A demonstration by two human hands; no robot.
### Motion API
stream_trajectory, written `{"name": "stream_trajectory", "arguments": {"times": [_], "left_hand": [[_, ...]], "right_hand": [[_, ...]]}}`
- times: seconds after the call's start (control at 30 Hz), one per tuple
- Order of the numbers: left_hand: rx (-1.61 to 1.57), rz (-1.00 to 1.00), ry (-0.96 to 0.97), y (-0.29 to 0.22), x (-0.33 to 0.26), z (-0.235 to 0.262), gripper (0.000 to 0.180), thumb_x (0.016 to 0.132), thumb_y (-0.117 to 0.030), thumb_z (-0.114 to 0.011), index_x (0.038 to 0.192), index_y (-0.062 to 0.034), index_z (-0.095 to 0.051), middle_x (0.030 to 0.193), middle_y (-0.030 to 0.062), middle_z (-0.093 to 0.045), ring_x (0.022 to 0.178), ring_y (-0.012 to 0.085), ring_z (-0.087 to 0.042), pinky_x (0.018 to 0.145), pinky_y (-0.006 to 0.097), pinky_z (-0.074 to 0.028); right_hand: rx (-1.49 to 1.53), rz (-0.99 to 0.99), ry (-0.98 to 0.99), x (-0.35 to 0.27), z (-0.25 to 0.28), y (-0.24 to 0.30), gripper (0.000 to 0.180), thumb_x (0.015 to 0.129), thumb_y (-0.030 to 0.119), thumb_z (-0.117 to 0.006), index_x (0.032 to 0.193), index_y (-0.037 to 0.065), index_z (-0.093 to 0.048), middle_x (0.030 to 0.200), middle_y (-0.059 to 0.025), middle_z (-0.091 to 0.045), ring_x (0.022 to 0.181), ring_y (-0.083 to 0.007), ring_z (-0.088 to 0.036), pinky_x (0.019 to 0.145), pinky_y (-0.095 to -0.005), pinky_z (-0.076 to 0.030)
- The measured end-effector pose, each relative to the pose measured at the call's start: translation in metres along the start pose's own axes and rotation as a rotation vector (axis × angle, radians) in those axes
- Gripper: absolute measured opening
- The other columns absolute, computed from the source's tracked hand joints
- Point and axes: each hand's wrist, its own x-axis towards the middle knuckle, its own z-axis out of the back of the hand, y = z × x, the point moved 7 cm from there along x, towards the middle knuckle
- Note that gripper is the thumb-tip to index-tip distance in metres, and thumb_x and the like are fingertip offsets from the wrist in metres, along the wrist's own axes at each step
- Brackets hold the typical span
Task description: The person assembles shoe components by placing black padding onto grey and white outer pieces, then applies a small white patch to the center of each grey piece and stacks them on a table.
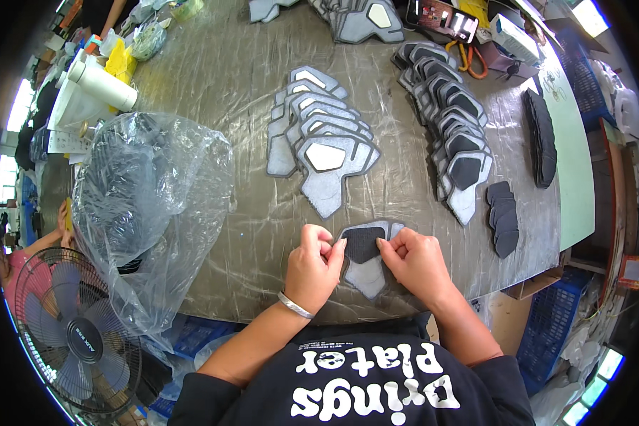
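Observation:
In front of me on the table lies a grey, dark-edged cut fabric piece point(368, 278), its tapered end toward me. A black patch point(363, 245) sits on its upper part. My left hand point(314, 271), with a silver bracelet at the wrist, pinches the patch's left edge between thumb and finger. At the right edge, my right hand point(419, 264) pinches it the same way. Just beyond is an overlapping row of similar grey pieces with white patches point(325, 156). To the right runs another row bearing black patches point(464, 172).
Loose black patches point(503, 220) and a longer black stack point(539, 138) lie at right. A clear plastic bag point(156, 192) covers the table's left side, near a fan point(84, 339). More grey pieces point(369, 23), a phone point(442, 19) and orange-handled scissors point(468, 60) are at the far edge.

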Motion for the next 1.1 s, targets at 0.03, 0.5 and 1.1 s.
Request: {"name": "stream_trajectory", "arguments": {"times": [0.03,0.5,1.1], "left_hand": [[0.089,-0.034,-0.026,0.0,-0.001,0.001,0.014,0.091,-0.011,-0.068,0.097,-0.0021,-0.06,0.067,0.0069,-0.064,0.05,0.019,-0.062,0.047,0.031,-0.046],[0.848,-0.614,0.234,-0.023,-0.043,-0.018,0.072,0.086,-0.045,-0.067,0.144,-0.0077,-0.047,0.154,0.0139,-0.039,0.14,0.0381,-0.035,0.112,0.055,-0.029],[0.829,-0.604,0.303,-0.023,-0.042,-0.017,0.076,0.082,-0.053,-0.067,0.144,-0.0149,-0.047,0.156,0.0164,-0.032,0.142,0.0476,-0.027,0.111,0.062,-0.027]], "right_hand": [[-0.096,0.05,-0.023,-0.001,0.001,0.003,0.026,0.084,0.019,-0.076,0.071,0.002,-0.062,0.061,-0.0096,-0.065,0.048,-0.0258,-0.062,0.046,-0.0342,-0.046],[-0.61,0.509,0.212,-0.036,-0.024,0.015,0.069,0.091,0.048,-0.06,0.147,0.014,-0.042,0.156,-0.0112,-0.035,0.145,-0.0246,-0.031,0.117,-0.0523,-0.021],[-0.586,0.631,0.107,-0.013,-0.01,0.032,0.057,0.085,0.046,-0.067,0.131,0.014,-0.057,0.128,-0.0073,-0.054,0.122,-0.0247,-0.05,0.115,-0.0552,-0.025]]}}
